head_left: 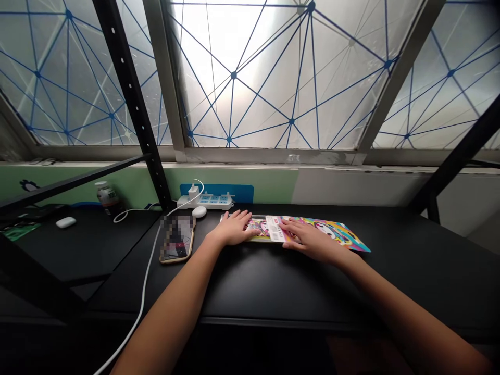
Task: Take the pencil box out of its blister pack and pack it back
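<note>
A flat, brightly coloured package (353, 238) with cartoon figures lies lengthwise on the black desk (265, 291). Across its middle is a white label (275, 229) with small print and what looks like a barcode. My left hand (234, 227) rests flat on the package's left end, fingers spread. To the right of the label, my right hand (310, 239) lies on the package with its fingers stretched toward the label. The package's right end sticks out beyond my right hand. What is inside the package cannot be made out.
Left of my left hand lies a phone (190, 249) with a white cable (145, 286) running past it. Behind stand a white power strip (219, 201) and a small white rounded object (199, 212). Black metal posts (135, 99) flank the desk; a bottle (107, 198) stands far left.
</note>
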The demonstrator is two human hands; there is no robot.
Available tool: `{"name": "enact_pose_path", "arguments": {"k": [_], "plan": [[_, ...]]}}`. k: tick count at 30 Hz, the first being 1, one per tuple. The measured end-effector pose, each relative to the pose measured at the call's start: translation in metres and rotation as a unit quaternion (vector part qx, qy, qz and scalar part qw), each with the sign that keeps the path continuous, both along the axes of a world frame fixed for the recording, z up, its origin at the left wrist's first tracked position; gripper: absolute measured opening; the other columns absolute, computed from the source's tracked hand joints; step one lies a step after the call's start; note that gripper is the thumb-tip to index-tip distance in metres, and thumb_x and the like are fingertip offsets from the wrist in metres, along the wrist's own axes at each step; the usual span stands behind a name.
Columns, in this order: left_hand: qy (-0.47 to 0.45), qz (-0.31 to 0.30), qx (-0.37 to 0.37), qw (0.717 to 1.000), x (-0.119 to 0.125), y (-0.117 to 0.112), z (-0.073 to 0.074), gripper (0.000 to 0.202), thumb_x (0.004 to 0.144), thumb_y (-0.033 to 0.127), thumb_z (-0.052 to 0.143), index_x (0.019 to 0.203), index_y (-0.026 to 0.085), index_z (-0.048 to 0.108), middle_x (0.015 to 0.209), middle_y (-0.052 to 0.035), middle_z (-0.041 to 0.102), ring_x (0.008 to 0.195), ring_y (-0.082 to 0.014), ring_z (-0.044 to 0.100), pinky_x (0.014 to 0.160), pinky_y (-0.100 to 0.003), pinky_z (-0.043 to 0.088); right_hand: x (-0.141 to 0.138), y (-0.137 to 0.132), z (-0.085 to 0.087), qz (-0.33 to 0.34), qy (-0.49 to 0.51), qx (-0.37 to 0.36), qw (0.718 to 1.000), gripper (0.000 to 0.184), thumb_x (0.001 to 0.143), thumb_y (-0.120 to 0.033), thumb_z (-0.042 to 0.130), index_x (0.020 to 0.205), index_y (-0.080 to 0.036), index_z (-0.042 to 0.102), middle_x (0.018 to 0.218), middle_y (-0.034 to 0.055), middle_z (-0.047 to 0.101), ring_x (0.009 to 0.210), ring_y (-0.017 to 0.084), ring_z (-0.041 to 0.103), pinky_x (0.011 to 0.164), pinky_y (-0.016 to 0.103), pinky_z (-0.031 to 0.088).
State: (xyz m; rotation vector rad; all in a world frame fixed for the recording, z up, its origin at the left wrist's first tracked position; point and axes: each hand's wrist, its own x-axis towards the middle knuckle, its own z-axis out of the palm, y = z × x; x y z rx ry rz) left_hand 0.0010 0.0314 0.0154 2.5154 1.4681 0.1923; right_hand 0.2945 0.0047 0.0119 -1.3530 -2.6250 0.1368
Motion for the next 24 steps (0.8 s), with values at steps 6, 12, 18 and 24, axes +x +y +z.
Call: {"name": "enact_pose_path", "arguments": {"k": [6, 12, 18, 24], "plan": [[-0.027, 0.010, 0.058, 0.998, 0.010, -0.011, 0.007, 0.067, 0.094, 0.068, 0.037, 0.145, 0.024, 0.044, 0.158, -0.0095, 0.038, 0.149, -0.0290, 0.025, 0.118, -0.054, 0.018, 0.000, -0.010, -0.011, -0.036, -0.018, 0.077, 0.996, 0.069, 0.091, -0.059, 0.056, 0.146, -0.019, 0.048, 0.152, 0.0161, 0.046, 0.142, 0.037, 0.038, 0.114, 0.056, 0.034], [-0.025, 0.025, 0.060, 0.998, 0.025, -0.013, -0.002, 0.067, 0.097, 0.067, 0.029, 0.150, 0.027, 0.036, 0.161, -0.0091, 0.032, 0.150, -0.0299, 0.023, 0.118, -0.054, 0.020, -0.023, -0.009, -0.026, 0.003, -0.013, 0.122, 0.992, 0.062, 0.095, -0.045, 0.056, 0.152, -0.026, 0.038, 0.159, 0.0113, 0.036, 0.148, 0.034, 0.027, 0.117, 0.057, 0.029], [-0.008, 0.025, 0.024, 0.999, 0.016, -0.007, -0.001, 0.074, 0.094, 0.070, 0.029, 0.151, 0.024, 0.037, 0.162, -0.0098, 0.029, 0.150, -0.0343, 0.019, 0.118, -0.054, 0.017, -0.005, -0.014, -0.027, 0.005, 0.012, 0.113, 0.994, 0.051, 0.099, -0.030, 0.047, 0.149, -0.027, 0.044, 0.155, 0.0085, 0.042, 0.146, 0.030, 0.032, 0.117, 0.055, 0.032], [-0.003, 0.011, -0.004, 1.000, 0.000, -0.003, 0.006, 0.076, 0.092, 0.074, 0.029, 0.151, 0.027, 0.037, 0.163, -0.0070, 0.028, 0.150, -0.0318, 0.020, 0.118, -0.052, 0.018, 0.027, -0.025, -0.033, -0.049, 0.003, 0.118, 0.992, 0.059, 0.093, -0.010, 0.033, 0.149, -0.024, 0.045, 0.153, 0.0049, 0.046, 0.142, 0.025, 0.041, 0.115, 0.047, 0.039]]}}
